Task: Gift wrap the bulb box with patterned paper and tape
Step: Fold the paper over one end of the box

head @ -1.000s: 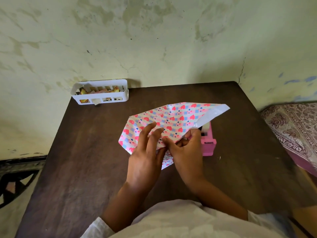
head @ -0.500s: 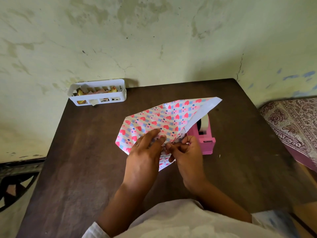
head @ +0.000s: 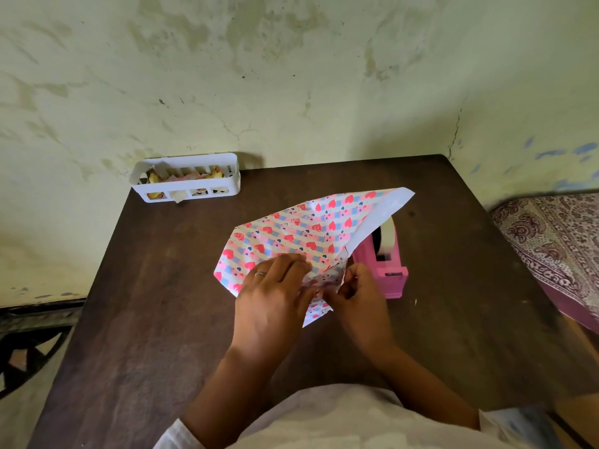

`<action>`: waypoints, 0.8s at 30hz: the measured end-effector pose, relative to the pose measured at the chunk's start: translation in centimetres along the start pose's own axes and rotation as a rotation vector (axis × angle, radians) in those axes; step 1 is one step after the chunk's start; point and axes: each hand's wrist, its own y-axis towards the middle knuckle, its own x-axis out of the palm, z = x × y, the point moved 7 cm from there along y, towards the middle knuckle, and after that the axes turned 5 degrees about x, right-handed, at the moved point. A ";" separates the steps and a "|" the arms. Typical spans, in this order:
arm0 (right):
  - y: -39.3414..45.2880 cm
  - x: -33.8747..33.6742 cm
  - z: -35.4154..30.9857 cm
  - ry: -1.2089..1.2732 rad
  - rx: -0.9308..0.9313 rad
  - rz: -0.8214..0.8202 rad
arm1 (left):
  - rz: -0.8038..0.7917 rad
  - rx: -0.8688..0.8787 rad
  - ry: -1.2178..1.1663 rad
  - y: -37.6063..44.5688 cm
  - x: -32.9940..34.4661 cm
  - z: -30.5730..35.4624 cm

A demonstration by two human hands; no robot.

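Observation:
Heart-patterned wrapping paper (head: 301, 231) in pink, blue and red lies folded over something in the middle of the dark table; the bulb box is hidden under it. Its far right flap stands up and shows the white underside. My left hand (head: 272, 299) rests on the near part of the paper with straight fingers pressing it down. My right hand (head: 356, 296) pinches a paper fold at the near right corner, fingers curled. A pink tape dispenser (head: 387, 267) with a white roll stands just right of the paper, partly behind the raised flap.
A white slotted basket (head: 186, 181) with paper scraps sits at the table's (head: 162, 319) far left corner against the wall. A patterned cloth-covered surface (head: 557, 241) lies to the right of the table. The wall is close behind.
The raised right flap has lifted higher and uncovered more of the tape dispenser. My right hand's fingers have curled tighter on the fold, and my left hand has slid slightly right along the paper.

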 end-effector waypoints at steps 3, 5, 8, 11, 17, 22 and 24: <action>0.2 -0.4 0.4 0.048 0.022 -0.059 | 0.031 0.038 0.026 0.3 -0.4 0.1; 0.5 -0.9 -0.1 0.059 0.016 -0.080 | 0.043 0.061 0.016 0.5 -0.9 -0.2; 1.1 -1.3 -1.4 0.047 -0.023 -0.135 | 0.047 0.122 -0.026 0.6 -1.2 -0.8; 1.6 -0.9 -2.5 0.026 -0.025 -0.281 | 0.024 0.185 -0.086 0.3 -0.9 -1.3; 1.8 -0.1 -3.8 0.033 -0.026 -0.449 | 0.080 0.174 -0.098 -0.1 -1.3 -2.2; 1.9 -0.2 -3.9 -0.054 -0.046 -0.440 | 0.185 -0.123 -0.068 -1.1 -2.3 -4.6; 2.0 -0.1 -4.1 -0.016 -0.030 -0.499 | 0.226 -0.274 -0.144 -1.7 -2.3 -5.8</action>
